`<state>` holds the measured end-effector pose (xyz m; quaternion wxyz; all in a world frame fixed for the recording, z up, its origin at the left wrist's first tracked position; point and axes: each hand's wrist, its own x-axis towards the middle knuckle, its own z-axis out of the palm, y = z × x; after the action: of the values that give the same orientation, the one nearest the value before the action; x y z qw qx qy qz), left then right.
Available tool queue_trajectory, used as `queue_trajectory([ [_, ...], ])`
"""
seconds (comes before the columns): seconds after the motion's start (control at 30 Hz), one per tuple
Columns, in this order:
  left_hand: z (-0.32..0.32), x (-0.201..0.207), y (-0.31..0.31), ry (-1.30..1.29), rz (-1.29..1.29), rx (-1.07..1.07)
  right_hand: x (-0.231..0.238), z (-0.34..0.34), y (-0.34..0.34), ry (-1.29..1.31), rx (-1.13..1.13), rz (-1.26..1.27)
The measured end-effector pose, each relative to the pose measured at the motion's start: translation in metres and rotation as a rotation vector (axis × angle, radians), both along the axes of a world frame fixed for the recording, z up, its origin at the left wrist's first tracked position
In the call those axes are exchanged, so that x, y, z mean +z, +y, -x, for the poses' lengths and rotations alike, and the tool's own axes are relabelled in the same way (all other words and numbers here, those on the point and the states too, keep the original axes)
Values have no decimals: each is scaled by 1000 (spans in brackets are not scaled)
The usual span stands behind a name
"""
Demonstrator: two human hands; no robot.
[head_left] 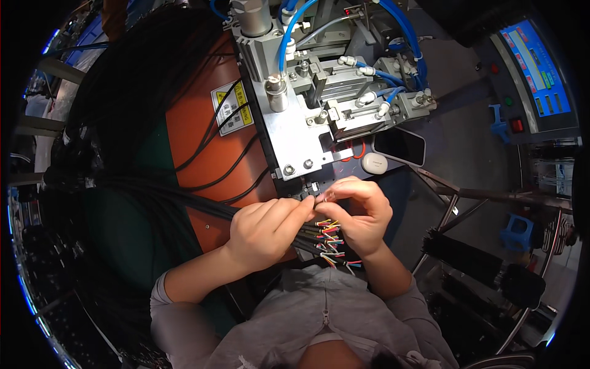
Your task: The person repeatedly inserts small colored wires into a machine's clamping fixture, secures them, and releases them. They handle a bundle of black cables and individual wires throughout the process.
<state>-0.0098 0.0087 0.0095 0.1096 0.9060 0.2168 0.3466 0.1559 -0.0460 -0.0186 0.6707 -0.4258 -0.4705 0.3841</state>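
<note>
My left hand point(267, 226) is closed, its thumb and forefinger pinching the end of a black cable in front of the machine. Close against it, my right hand point(365, 215) pinches thin wires at that cable's tip; the fingers hide most of them. Below and between my hands lies a bundle of black cables point(310, 238). Their stripped ends fan out into red, yellow, white and blue wires point(332, 240). The rest of the bundle point(203, 205) runs under my left hand and off to the left.
Beyond my hands stands a metal machine point(295, 132) with pneumatic cylinders and blue air hoses point(284, 46). A phone point(399, 146), a small white case point(374, 163) and red-handled scissors point(361, 149) lie right of it. Black cables cross the orange-brown surface point(190, 147). A control screen point(538, 67) stands far right.
</note>
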Motion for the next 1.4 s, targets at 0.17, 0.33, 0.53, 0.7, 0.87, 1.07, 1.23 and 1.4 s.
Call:
queue_trajectory([
  [0.17, -4, -6, -1, -94, -29, 49, 5, 1, 7, -380, -159, -84],
  [0.33, -4, -10, -2, -30, -52, 56, 12, -1, 3, 76, 25, 241],
  [0.53, -3, -12, -5, 41, -94, 84, 6, -2, 5, -491, -189, -80],
  [0.7, -5, -11, -2, 77, -115, 57, 13, -20, 2, -451, 50, 168],
  [0.87, -6, -11, -6, 119, -115, 53, -4, -30, -3, -121, 184, 280],
  [1.07, -1, -9, -8, 167, -140, 5, -9, -37, -1, 184, 367, 479],
  [1.23, -9, -10, -11, 195, -71, 57, -2, -31, 4, -493, 30, 262],
  [1.4, -11, -6, -12, 370, -87, 183, -6, -14, 16, -762, -85, 126],
])
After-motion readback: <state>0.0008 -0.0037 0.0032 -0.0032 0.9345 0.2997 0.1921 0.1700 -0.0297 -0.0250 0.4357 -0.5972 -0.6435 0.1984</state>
